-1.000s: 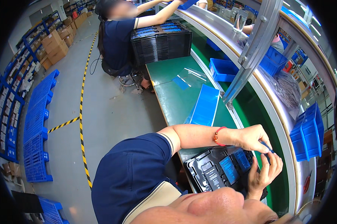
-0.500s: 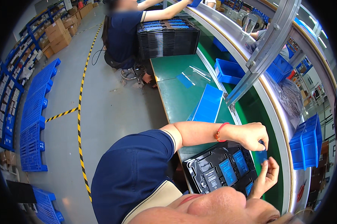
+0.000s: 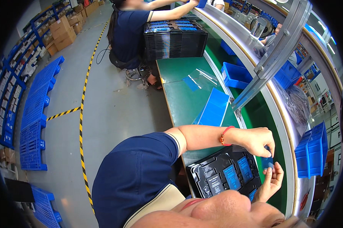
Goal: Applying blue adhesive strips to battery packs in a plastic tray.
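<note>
Over the green belt, both my hands hold a small flat dark blue battery (image 3: 267, 161) between them. My left hand (image 3: 258, 141), with a red bracelet at its wrist, pinches the far end. At the near end my right hand (image 3: 271, 184) grips with thumb and fingertips. Just left of the hands lies a black plastic tray (image 3: 199, 175) with moulded pockets. It carries blue-wrapped batteries (image 3: 231, 177) and one black battery (image 3: 215, 184). My arm and body hide part of the tray.
Blue film sheets (image 3: 214, 108) and clear film (image 3: 206, 77) lie on the green table (image 3: 179, 98). Blue bins (image 3: 236, 76) stand by the belt, another (image 3: 311, 150) at right. A metal post (image 3: 272, 60) rises nearby. A co-worker (image 3: 129, 36) sits beside stacked black trays (image 3: 175, 45).
More of the blue battery's face shows between my hands, and my right fingertips sit slightly lower. The whole view has shifted a little.
</note>
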Tool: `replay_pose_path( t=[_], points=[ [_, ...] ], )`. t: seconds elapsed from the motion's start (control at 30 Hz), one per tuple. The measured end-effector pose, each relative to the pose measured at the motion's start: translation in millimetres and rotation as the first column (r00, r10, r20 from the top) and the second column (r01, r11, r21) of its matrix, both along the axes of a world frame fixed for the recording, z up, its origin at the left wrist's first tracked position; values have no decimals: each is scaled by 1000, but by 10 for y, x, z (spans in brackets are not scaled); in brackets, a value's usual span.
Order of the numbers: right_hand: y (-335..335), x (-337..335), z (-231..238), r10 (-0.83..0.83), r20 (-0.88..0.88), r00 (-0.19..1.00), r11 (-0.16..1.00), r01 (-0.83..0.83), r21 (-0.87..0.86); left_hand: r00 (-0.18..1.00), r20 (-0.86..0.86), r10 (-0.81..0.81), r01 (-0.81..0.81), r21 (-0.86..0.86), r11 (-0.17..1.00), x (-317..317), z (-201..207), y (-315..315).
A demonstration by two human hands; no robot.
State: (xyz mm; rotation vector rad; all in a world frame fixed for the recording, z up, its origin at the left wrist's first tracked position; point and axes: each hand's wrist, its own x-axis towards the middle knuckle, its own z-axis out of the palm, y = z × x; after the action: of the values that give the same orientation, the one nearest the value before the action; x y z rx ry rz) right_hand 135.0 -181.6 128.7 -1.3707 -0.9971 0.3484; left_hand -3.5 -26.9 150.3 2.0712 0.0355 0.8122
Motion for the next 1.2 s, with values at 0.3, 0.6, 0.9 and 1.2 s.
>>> replay_pose_path(
  t=[0.3, 0.6, 0.9, 1.2],
  points=[
    [-63, 206, -92, 63, 88, 994, 998, -62, -20, 998, 56, -22, 19, 41, 999, 115, -59, 25],
    [-33, 203, -68, 11, 46, 999, 1000, -10, -5, 991, -93, 97, -93, 53, 994, 42, 32, 66],
    [-103, 291, -132, -9, 77, 997, 999, 13, -45, 981, 6, 194, -194, 110, 975, 24, -35, 41],
    [-424, 346, 146, -206, -44, 978, 974, 201, -102, 958, -8, 288, -287, 63, 956, -79, 155, 532]
  ],
)
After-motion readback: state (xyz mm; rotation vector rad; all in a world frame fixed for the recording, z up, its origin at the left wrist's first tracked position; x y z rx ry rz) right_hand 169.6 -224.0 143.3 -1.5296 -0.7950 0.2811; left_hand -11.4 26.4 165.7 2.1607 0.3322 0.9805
